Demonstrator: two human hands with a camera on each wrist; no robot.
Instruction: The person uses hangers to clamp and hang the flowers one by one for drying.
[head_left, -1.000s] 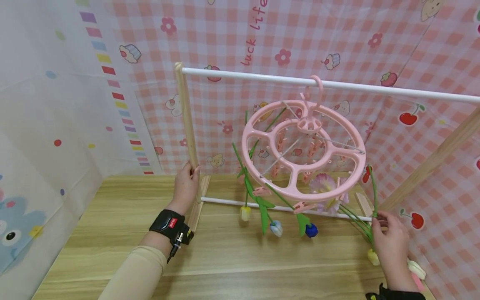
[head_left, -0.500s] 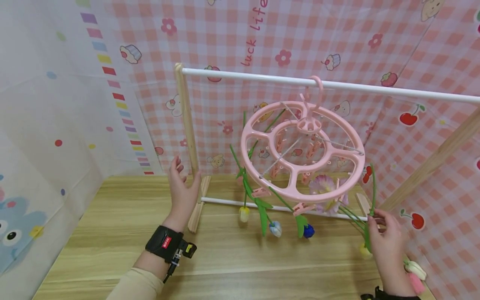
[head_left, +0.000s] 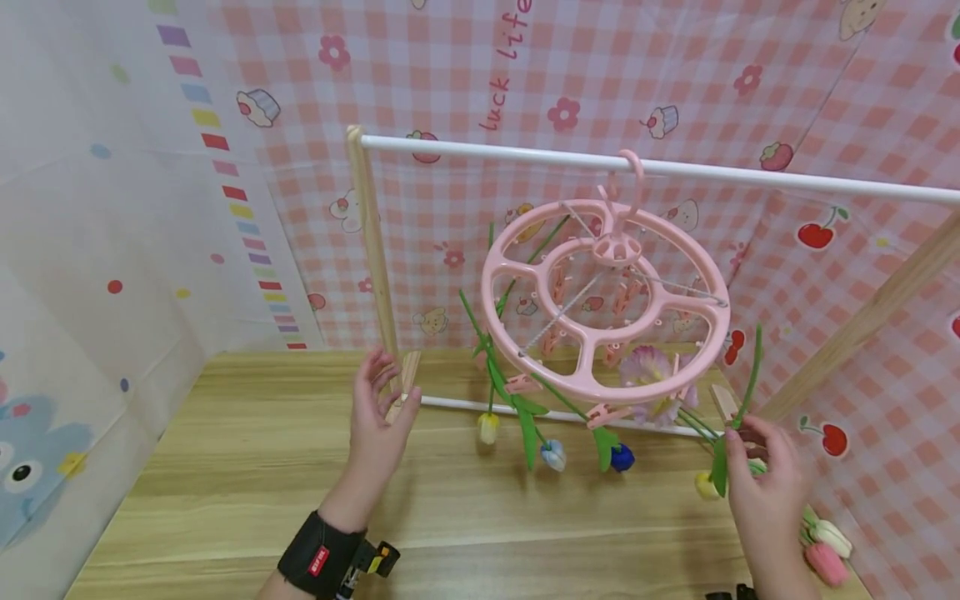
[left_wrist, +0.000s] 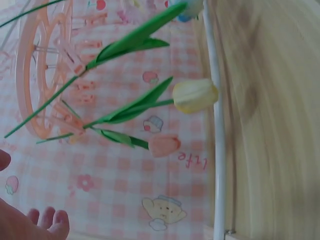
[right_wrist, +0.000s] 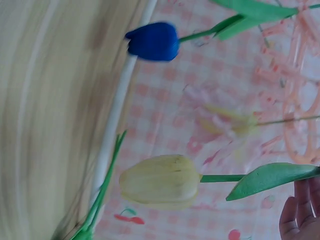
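Basically, the right hand [head_left: 768,483] is pinching a yellow tulip [right_wrist: 160,181] by its stem near the leaf, right of the pink hanger [head_left: 491,283]. Its bloom is pointing down and the bare stem end is sticking up, so I'd guess that grip is keeping the end free. The hanger's hook is sitting over the white rail [head_left: 487,152], which is holding the whole ring off the table [head_left: 225,483]. Blue tulip [head_left: 622,457] and pale blue tulip [head_left: 553,455] are dangling upside down too, stems caught in clips [head_left: 522,383], probably so the heads aren't getting squashed. Left hand [head_left: 381,417]? Fingers spread wide, holding nothing, hovering by the wooden post [head_left: 378,283]. Loose pink tulip [head_left: 827,564] is lying beside the right forearm, presumably for easy reach.
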